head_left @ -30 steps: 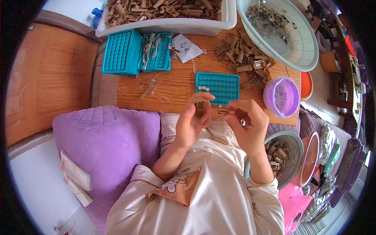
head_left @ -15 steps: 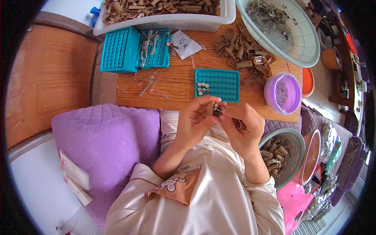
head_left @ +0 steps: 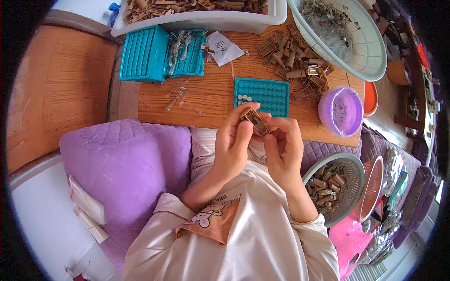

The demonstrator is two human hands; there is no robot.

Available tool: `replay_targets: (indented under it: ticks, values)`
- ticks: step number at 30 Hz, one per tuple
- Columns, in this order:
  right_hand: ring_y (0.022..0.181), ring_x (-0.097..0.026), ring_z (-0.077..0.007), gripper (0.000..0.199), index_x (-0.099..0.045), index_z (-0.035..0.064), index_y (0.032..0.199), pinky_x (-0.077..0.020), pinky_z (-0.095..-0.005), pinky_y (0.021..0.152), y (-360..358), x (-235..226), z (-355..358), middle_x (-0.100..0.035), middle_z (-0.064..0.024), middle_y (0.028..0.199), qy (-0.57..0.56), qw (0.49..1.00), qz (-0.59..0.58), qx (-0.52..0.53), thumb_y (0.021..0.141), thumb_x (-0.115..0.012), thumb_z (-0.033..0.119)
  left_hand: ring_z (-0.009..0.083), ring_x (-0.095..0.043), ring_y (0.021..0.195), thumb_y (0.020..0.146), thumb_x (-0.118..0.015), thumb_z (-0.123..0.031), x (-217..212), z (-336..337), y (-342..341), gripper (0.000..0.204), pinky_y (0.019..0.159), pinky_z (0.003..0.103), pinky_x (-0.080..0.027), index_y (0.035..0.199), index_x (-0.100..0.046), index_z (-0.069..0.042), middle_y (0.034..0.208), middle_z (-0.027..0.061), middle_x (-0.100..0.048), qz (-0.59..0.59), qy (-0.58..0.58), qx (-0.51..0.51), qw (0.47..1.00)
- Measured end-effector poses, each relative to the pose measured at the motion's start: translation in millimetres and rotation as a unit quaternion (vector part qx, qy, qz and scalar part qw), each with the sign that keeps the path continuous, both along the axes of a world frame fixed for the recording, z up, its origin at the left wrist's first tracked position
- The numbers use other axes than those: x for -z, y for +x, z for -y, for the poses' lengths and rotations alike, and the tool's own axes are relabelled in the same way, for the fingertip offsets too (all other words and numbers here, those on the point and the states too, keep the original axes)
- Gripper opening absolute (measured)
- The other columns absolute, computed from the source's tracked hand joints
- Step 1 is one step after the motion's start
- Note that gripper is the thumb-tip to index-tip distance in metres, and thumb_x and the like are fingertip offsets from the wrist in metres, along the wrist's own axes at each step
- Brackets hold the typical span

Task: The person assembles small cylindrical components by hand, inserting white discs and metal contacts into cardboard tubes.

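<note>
While the left hand (head_left: 232, 143) pinches a brown casing (head_left: 255, 122) between bent thumb and fingers, this small oblong trough tilts its hollow side upward, showing something dark with pale flecks inside, too small to make out. The right hand (head_left: 286, 150) curls half closed at the casing's near end; whether it grips or merely steadies, I cannot tell. This single piece looks partway done, I judge.

Just beyond the hands, a moulded teal tray (head_left: 267, 96) bears a few round white discs (head_left: 242, 97) beside the left fingers, while most visible dimples carry none. Farther ahead of the right hand, a heap of matt brown casings (head_left: 295, 74) suggests much remains. Right of that hand stands a glossy purple bowl (head_left: 323, 107); nearer the right forearm, a perforated grey colander (head_left: 358, 182) holds similar pieces. Well beyond the left hand, stacked ribbed teal trays (head_left: 143, 54) sit on the grained wooden table (head_left: 211, 93).
</note>
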State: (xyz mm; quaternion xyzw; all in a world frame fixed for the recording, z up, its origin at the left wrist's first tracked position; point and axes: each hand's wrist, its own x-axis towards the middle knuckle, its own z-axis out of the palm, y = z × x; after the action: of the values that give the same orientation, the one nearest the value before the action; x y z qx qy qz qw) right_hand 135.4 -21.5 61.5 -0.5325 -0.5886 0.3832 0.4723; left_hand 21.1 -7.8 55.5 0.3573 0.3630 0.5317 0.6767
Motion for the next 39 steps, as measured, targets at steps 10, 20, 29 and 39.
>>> replay_targets:
  ticks: [10,20,29,39]
  values:
    - [0.068,-0.051,-0.0165,0.033,-0.046,0.0017,0.100,-0.0416,-0.0237,0.058,-4.8,5.3,-5.4,-0.048,-0.0108,0.093,-0.113,0.991,-0.065,0.001,0.071,-0.042,-0.012,0.0262,-0.055,0.089,0.086,-0.039,-0.022,4.6,-1.3,-14.4,0.033,0.068,0.032,-0.052,0.114,-0.037,-0.003,0.102,0.0155,-0.051,0.254,-0.151,-0.017,0.955]
    - [0.069,-0.055,-0.0258,0.017,-0.052,0.0029,0.092,-0.0441,-0.0304,0.060,12.1,40.2,-46.8,-0.055,-0.0130,0.078,-0.009,0.993,0.118,0.030,0.074,-0.052,0.002,0.0255,-0.053,0.093,0.085,-0.041,-0.016,22.0,-4.8,-36.6,0.032,0.077,0.035,-0.048,0.115,-0.037,-0.004,0.105,0.0146,-0.050,0.166,-0.120,-0.096,0.974]
    - [0.067,-0.052,-0.0271,0.021,-0.053,0.0062,0.090,-0.0430,-0.0350,0.057,-6.2,60.7,-66.8,-0.055,-0.0101,0.072,0.044,0.935,0.346,-0.068,0.069,-0.057,0.006,0.0205,-0.057,0.080,0.086,-0.041,-0.016,31.0,-8.1,-45.7,0.033,0.072,0.030,-0.049,0.116,-0.037,-0.004,0.098,0.0143,-0.051,0.011,-0.079,-0.126,0.989]
    - [0.069,-0.056,-0.0248,0.021,-0.054,0.0068,0.086,-0.0457,-0.0321,0.058,-20.2,37.0,-54.0,-0.057,-0.0094,0.075,0.047,0.989,0.141,-0.017,0.066,-0.058,0.001,0.0186,-0.057,0.078,0.082,-0.050,-0.017,38.0,-11.9,-52.1,0.038,0.069,0.030,-0.051,0.114,-0.039,-0.001,0.096,0.0136,-0.053,-0.051,-0.077,-0.061,0.994]
